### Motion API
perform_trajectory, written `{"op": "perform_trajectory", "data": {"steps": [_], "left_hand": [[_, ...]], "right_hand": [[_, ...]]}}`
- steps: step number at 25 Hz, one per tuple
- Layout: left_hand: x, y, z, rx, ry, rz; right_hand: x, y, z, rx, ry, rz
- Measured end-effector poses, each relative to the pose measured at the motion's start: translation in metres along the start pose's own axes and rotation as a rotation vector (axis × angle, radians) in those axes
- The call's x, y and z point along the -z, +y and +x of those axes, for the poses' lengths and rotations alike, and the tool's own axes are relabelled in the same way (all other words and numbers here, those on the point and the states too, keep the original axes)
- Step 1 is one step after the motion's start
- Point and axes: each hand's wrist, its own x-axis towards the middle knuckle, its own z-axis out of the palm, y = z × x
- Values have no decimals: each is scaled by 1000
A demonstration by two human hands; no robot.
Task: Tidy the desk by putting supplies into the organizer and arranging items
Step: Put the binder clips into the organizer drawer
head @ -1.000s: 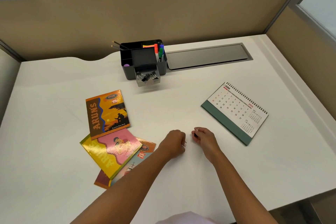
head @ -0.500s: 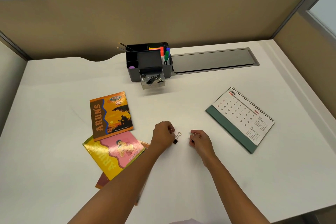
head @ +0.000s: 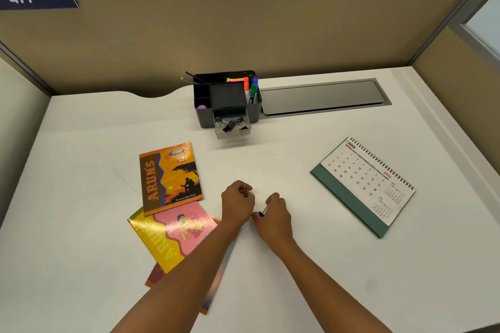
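Observation:
My left hand (head: 238,201) and my right hand (head: 276,215) are close together over the middle of the white desk. The right hand pinches a small black binder clip (head: 263,211) by its wire handles. The left hand's fingers are curled round another small clip (head: 245,192), of which only a metal glint shows. Far behind them stands the black desk organizer (head: 227,100) with markers and pencils. Its clear drawer (head: 233,128) is pulled out and holds several binder clips.
Three notebooks lie overlapping at the left, the orange one (head: 170,177) on top of the pink and yellow one (head: 173,232). A desk calendar (head: 365,184) lies flat at the right. A grey cable tray cover (head: 322,97) runs beside the organizer. Beige partition walls enclose the desk.
The binder clip that stuck out from my left hand is now pinched by my right hand. Both hands have drawn closer together; the camera has tilted up slightly.

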Motion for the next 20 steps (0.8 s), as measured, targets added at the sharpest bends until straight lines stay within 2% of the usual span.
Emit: {"op": "perform_trajectory", "data": {"steps": [2, 3, 6, 9, 14, 17, 20], "left_hand": [[0, -1, -1, -7, 1, -7], [-1, 0, -2, -19, -2, -12], [-6, 11, -5, -81, -37, -44], [-14, 29, -12, -184, -100, -32], [-18, 35, -13, -362, -169, 92], [-10, 30, -10, -442, -205, 42], [4, 16, 5, -526, -35, 72]], "right_hand": [[3, -1, 5, -25, -58, 52], [6, -1, 9, -77, -91, 157], [18, -4, 18, -335, -253, 739], [28, -6, 25, -441, -364, 1082], [36, -22, 38, -557, -365, 1325], [36, -29, 51, -624, -319, 1405], [38, -37, 67, -627, -282, 1493]]}}
